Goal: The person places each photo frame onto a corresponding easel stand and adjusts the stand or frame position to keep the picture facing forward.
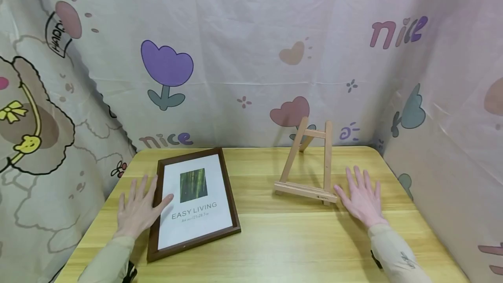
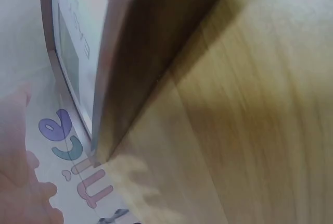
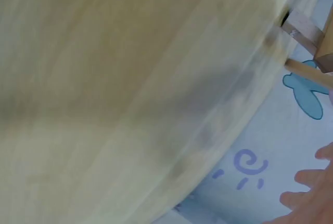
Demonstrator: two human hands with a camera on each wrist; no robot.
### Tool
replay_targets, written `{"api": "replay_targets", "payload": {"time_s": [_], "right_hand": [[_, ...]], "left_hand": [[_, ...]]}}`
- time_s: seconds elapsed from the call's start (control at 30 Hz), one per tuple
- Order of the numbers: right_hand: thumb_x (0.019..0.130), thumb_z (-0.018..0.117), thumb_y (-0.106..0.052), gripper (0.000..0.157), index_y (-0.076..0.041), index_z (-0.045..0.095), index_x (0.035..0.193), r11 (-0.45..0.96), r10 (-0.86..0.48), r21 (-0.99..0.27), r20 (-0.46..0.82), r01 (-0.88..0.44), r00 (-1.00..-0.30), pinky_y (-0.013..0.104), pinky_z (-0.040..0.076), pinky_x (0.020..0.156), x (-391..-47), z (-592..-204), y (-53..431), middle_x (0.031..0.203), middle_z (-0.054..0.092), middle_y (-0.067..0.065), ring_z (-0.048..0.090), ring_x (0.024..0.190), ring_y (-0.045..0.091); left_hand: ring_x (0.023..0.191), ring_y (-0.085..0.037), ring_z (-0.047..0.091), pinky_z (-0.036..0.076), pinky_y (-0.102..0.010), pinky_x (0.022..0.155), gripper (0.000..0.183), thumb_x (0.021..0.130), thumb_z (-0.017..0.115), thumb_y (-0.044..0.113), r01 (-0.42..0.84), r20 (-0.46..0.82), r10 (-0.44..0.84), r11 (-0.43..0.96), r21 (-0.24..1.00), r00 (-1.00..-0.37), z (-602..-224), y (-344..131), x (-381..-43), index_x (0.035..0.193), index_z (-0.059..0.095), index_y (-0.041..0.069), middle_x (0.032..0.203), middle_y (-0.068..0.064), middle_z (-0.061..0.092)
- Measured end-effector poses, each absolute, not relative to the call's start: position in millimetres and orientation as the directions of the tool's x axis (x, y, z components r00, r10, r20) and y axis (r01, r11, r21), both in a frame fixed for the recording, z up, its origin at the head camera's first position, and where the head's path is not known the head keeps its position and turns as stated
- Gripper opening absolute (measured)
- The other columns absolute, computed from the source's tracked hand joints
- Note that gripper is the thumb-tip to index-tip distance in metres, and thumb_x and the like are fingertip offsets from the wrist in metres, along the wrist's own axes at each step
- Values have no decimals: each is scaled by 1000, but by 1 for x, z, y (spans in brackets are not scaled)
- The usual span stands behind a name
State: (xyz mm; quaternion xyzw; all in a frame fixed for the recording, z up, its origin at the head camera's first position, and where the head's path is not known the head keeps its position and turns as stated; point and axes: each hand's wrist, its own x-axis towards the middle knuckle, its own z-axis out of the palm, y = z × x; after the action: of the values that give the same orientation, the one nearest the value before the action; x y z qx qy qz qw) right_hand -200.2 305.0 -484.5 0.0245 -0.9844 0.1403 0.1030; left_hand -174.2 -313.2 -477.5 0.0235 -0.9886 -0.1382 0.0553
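Note:
A picture frame (image 1: 232, 200) with a dark brown border lies on the left of the table, its white insert reading "EASY LIVING". My left hand (image 1: 137, 213) is at the frame's left edge, fingers spread, thumb over the border; whether it touches is hard to tell. The frame's thick side (image 2: 151, 41) fills much of the left wrist view. A small wooden easel (image 1: 304, 190) stands right of the middle. Beside its lower right end my right hand (image 1: 362, 200) has its fingers spread and holds nothing. Part of the easel (image 3: 307, 31) shows at the right wrist view's upper right.
The light wood table (image 1: 275, 248) meets a patterned cloth (image 1: 235, 56) along its back edge. More of this cloth hangs at the left and right sides. Both forearms wear pale sleeves (image 1: 394, 252).

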Motion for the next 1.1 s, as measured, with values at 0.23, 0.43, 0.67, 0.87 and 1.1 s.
{"api": "replay_targets", "payload": {"time_s": [0.23, 0.43, 0.67, 0.87, 1.1], "right_hand": [[104, 37, -57, 82, -6, 11, 162, 967, -36, -237, 231, -92, -972, 78, -1, 116, -194, -470, 296, 166, 10, 28, 11, 151, 53], [102, 44, -56, 82, -2, 21, 159, 972, -93, -180, 289, -149, -953, 75, 16, 116, -183, -461, 275, 163, 22, 29, 25, 148, 51], [98, 56, -52, 80, -4, 30, 157, 955, -171, -161, 383, -248, -908, 68, 35, 112, -173, -460, 239, 153, 41, 28, 43, 134, 50], [96, 61, -51, 81, -6, 32, 157, 926, -222, -201, 397, -320, -890, 63, 43, 108, -170, -462, 208, 146, 48, 25, 50, 130, 46], [96, 61, -52, 83, -7, 30, 158, 883, -253, -309, 322, -354, -912, 63, 47, 106, -167, -465, 170, 147, 49, 23, 50, 132, 42]], "left_hand": [[153, -50, -13, -3, -80, 113, 92, 98, 39, 70, -45, 72, -68, 957, 288, -995, -472, -314, -163, 163, -6, 22, 169, -19, -9], [152, -51, -15, -6, -79, 114, 92, 98, 40, 68, -41, 83, -71, 947, 319, -994, -470, -312, -150, 162, -8, 22, 168, -19, -13], [149, -58, -8, 3, -82, 111, 99, 97, 43, 69, -58, 15, -68, 933, 355, -998, -470, -310, -137, 161, -12, 17, 166, -27, -10], [147, -61, -1, 7, -83, 108, 107, 96, 45, 69, -77, -56, -59, 912, 403, -997, -478, -310, -130, 160, -12, 4, 163, -36, -7], [144, -65, 7, 14, -81, 111, 118, 92, 56, 67, -115, -107, -71, 867, 485, -992, -483, -306, -129, 158, -13, -3, 161, -41, -5]]}}
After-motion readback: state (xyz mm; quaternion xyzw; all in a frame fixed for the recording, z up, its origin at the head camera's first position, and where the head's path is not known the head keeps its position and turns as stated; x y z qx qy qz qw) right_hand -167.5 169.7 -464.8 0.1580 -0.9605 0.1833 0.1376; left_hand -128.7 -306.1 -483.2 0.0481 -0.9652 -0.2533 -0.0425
